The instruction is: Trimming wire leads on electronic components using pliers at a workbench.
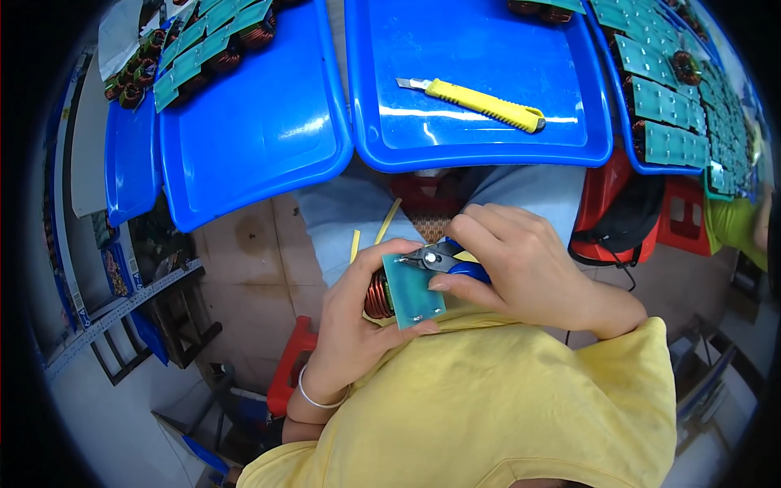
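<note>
Left hand [346, 313]: fingers closed on the edges of the green circuit board [416, 293], held above the lap [521, 189]; the copper coil [377, 298] sits on its left underside. Expect a stiff, coil-heavy unit with delicate solder joints; grip the board edges. Right hand [521, 262]: fingers wrapped around blue-handled cutters [439, 259], tips at the board's upper-left corner. Working room: between the shirt [488, 390] and near rims of the left tray [252, 130] and right tray [504, 57].
</note>
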The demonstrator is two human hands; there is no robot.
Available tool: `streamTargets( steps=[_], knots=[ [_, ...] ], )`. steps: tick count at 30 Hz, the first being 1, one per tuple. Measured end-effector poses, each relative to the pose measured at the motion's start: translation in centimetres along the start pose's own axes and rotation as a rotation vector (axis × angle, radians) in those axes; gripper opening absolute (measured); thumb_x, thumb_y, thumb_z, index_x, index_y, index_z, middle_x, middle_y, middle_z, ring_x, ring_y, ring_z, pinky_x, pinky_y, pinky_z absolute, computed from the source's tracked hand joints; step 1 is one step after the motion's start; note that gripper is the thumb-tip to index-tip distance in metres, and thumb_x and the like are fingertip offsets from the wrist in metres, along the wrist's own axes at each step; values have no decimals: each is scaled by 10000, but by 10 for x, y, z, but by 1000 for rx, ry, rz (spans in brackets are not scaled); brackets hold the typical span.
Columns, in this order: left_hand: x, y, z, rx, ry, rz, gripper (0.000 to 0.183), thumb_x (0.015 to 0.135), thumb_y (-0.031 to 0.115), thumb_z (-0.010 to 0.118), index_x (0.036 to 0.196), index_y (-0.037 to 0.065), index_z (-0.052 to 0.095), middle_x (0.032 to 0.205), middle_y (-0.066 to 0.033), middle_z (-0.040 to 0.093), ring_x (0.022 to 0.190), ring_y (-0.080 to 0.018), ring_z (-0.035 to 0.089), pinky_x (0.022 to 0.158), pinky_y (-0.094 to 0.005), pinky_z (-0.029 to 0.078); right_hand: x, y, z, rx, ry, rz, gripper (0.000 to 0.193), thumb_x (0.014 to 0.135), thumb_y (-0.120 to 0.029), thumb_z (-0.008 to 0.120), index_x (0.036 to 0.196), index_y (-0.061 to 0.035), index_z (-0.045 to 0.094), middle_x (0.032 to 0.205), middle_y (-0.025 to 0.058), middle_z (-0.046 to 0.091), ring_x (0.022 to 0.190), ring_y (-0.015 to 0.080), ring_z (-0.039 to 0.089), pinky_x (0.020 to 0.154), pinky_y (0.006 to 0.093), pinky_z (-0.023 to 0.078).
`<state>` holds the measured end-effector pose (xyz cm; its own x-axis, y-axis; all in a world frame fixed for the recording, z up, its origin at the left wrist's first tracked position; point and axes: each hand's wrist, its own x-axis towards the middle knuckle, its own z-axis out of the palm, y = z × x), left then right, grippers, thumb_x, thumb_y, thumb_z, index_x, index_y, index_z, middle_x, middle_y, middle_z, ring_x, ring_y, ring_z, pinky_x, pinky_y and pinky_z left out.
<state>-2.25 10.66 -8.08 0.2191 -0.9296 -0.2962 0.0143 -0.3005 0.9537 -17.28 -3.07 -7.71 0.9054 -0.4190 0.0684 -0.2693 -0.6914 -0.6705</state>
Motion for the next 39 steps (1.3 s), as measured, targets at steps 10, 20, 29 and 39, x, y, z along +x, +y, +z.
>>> streamTargets(
  steps=[10,20,29,39],
  knots=[
    [13,-11,4,-110,47,-170,418,747,125,731,1081,-1,514,921,-91,607,752,-119,586,668,-230,472,7,18,16,112,-249,185,406,854,-394,553,811,9,552,647,158,569,646,299,585,586,386,465],
    [49,-96,-4,-201,-124,-564,307,924,296,497,900,-7,540,691,-76,606,442,-43,408,392,-196,301,17,86,96,493,-720,573,577,909,-469,406,756,51,602,609,197,569,585,355,578,616,410,471],
    [36,-23,-9,-564,-350,-25,614,795,180,700,1262,23,334,855,-48,551,556,-56,487,461,-181,360,23,4,-22,451,-178,-189,560,667,-157,764,1152,-70,498,1119,142,541,1037,286,534,802,359,452],
    [137,62,-105,893,539,630,412,700,132,731,1069,50,567,1120,-136,509,1043,-286,478,884,-374,406,114,58,-101,-227,292,-42,468,643,-52,719,1081,-31,553,1071,129,555,971,309,570,828,350,468]
  ],
)
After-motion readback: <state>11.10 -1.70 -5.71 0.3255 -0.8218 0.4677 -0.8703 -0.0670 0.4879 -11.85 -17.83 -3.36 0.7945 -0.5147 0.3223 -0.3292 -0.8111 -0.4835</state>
